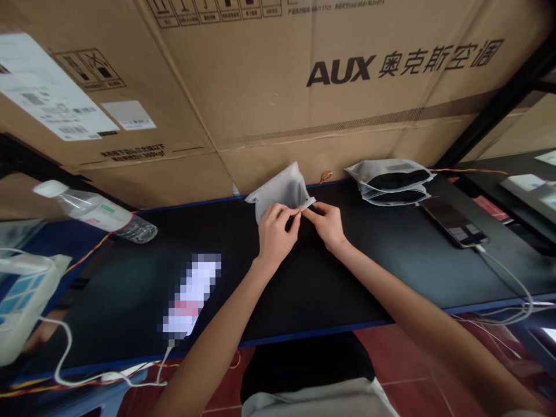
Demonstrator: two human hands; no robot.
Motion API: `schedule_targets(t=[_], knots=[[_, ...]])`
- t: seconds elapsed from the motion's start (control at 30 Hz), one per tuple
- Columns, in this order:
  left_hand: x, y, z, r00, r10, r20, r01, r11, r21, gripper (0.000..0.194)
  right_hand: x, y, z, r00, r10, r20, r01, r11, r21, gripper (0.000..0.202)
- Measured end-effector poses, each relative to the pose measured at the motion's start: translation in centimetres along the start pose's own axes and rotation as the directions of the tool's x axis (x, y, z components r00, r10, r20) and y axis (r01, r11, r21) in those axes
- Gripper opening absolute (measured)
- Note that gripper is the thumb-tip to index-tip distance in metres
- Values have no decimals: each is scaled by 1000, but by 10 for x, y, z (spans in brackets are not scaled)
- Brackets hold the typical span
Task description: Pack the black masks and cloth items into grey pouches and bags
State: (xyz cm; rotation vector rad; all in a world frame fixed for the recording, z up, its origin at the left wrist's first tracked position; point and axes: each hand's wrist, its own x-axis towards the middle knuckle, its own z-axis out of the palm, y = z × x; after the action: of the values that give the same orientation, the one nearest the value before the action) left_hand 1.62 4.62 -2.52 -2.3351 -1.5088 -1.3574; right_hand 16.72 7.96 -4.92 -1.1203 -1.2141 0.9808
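Note:
A frosted translucent bag (282,188) stands tilted at the middle of the black tabletop (299,289), close to the cardboard behind. My left hand (278,231) pinches its near edge, thumb and fingers pressed together. Right beside it, my right hand (326,223) pinches the bag's right corner, with the fingertips of both hands nearly touching. The bag's contents cannot be made out. Two similar frosted bags (391,180) with dark items inside lie stacked to the right, at the back of the table.
A large cardboard box (260,87) walls off the back. On the left are a water bottle (99,211), a lit phone (193,295) on a cable and a white package (30,301). A dark phone (454,222) with a white cable lies on the right.

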Motion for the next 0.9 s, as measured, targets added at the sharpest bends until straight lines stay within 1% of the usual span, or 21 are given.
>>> schedule_targets(t=[0.03, 0.07, 0.1, 0.13, 0.17, 0.2, 0.23, 0.27, 0.3, 0.33, 0.37, 0.4, 0.43, 0.47, 0.5, 0.57, 0.7, 0.73, 0.8, 0.87, 0.9], knots=[[0, -1, -1, 1000, -16, 6, 16, 1000, -18, 16, 3, 2, -2, 999, 4, -34, -2, 998, 58, 32], [-1, -3, -1, 999, -50, -11, 50, 998, -39, 17, 6, 2, -4, 998, 6, -59, 1, 994, 108, 33], [0, -7, -2, 993, -110, -52, 106, 992, -69, 20, 8, 2, -6, 997, 7, -74, 4, 988, 154, 34], [1, -12, -2, 973, -203, -108, 190, 975, -118, 26, 10, 0, -9, 997, 14, -77, 2, 980, 198, 35], [2, -19, -2, 933, -325, -153, 292, 934, -203, 34, 10, -2, -11, 997, 28, -73, -9, 970, 243, 35], [4, -25, -2, 873, -461, -161, 394, 860, -324, 41, 11, -5, -13, 997, 50, -61, -31, 958, 286, 36], [6, -31, -1, 804, -585, -108, 479, 745, -465, 46, 10, -7, -14, 996, 80, -43, -62, 945, 321, 37], [8, -36, -1, 743, -669, 4, 539, 596, -595, 49, 9, -9, -15, 993, 112, -23, -97, 933, 347, 39], [10, -39, -1, 702, -696, 149, 577, 434, -692, 49, 8, -10, -15, 990, 142, -3, -131, 923, 363, 41], [11, -40, -1, 681, -672, 290, 598, 283, -750, 46, 8, -11, -15, 986, 168, 2, -157, 916, 369, 43], [12, -40, -1, 678, -619, 397, 608, 168, -776, 43, 7, -10, -15, 982, 190, -15, -172, 915, 365, 46], [12, -38, -2, 683, -566, 462, 609, 93, -788, 40, 7, -8, -15, 976, 210, -57, -177, 919, 353, 50], [12, -35, -2, 692, -529, 492, 605, 52, -795, 37, 8, -5, -14, 968, 225, -115, -176, 926, 335, 55], [11, -31, -1, 700, -516, 494, 596, 40, -802, 35, 8, -1, -14, 956, 234, -176, -171, 934, 313, 60], [10, -28, 0, 705, -523, 479, 585, 47, -810, 34, 9, 3, -15, 944, 235, -230, -165, 944, 287, 65], [6, -25, 5, 704, -568, 427, 571, 95, -815, 33, 11, 11, -15, 934, 219, -284, -153, 959, 238, 70], [0, -26, 19, 647, -710, 279, 590, 233, -773, 30, 11, 19, -14, 940, 199, -276, -148, 970, 193, 74], [-1, -27, 21, 643, -725, 249, 586, 256, -769, 30, 10, 19, -13, 941, 208, -266, -159, 968, 193, 75], [-3, -28, 23, 653, -732, 196, 556, 288, -780, 30, 8, 15, -12, 944, 233, -233, -184, 960, 212, 76], [-3, -28, 22, 664, -731, 159, 531, 311, -788, 32, 6, 11, -10, 949, 254, -189, -203, 946, 253, 75], [-3, -27, 20, 659, -737, 149, 536, 321, -781, 33, 6, 10, -10, 951, 260, -169, -208, 938, 277, 74]])
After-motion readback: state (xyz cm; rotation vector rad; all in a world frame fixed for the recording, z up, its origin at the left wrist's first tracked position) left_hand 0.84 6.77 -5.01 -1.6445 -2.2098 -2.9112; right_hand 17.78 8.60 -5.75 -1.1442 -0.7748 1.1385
